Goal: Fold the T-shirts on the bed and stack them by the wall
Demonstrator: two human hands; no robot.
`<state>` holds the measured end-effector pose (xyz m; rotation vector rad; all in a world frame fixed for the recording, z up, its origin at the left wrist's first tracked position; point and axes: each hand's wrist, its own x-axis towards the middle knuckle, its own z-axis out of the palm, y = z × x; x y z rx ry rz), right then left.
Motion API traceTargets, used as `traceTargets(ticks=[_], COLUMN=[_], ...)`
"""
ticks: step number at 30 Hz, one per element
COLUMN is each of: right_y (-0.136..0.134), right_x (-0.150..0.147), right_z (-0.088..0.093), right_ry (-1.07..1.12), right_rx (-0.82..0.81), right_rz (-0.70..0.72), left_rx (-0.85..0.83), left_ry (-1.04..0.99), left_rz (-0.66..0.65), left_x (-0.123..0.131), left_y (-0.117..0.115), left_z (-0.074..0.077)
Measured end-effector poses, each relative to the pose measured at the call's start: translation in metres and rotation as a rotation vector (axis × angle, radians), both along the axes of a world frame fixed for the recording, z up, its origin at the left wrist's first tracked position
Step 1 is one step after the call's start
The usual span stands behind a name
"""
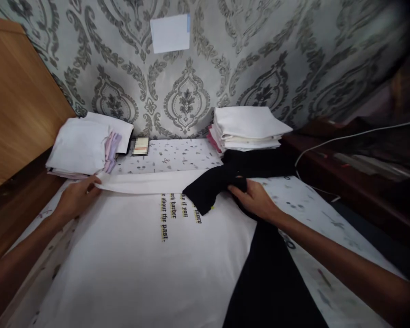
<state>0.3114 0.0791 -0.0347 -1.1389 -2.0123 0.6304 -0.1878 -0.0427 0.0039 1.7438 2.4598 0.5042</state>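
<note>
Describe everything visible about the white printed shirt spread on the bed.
The white printed shirt lies flat and smooth on the patterned sheet, and its cloth looks like soft cotton. Dark gothic lettering with yellow edging runs sideways near its far end. That far edge is folded over into a narrow band, and the left hand pinches the band's left end. A black garment, gripped by the right hand, drapes over its right side.

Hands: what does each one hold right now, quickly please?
Left hand: fingers closed on the folded edge of the white shirt.
Right hand: fingers closed on the black garment.
</note>
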Motion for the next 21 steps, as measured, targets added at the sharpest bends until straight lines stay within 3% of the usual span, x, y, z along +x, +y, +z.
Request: traceTargets(ticks=[4,12,15,18,20,21], right_y=[-0.022,-0.021,-0.022,-0.023,-0.023,-0.023], right_x=[0.008,0.016,0.019,0.018,0.016,0.015], right_z=[-0.008,-0.012,-0.012,-0.011,-0.01,-0.01], right_ry=[-0.167,-0.279,-0.339,-0.346,-0.345,-0.343], right_rx=[0.111,0.172,0.149,0.132,0.121,0.115], right_rz=[0.165,0.076,0.064,0.026,0.013,0.012], left_rx=[-0.073,-0.12,-0.052,-0.032,-0.021,-0.016], left_ry=[0.231,0.389,0.356,0.106,0.096,0.131], left_rz=[-0.011,-0.004,-0.154,-0.564,-0.838,-0.902], left_x=[-0.001,0.003,0.046,0.121,0.174,0.198], left_y=[-0.015,-0.025,-0.029,-0.027,-0.02,-0.015], left_z=[-0.008,0.004,0.009,0.008,0.006,0.004])
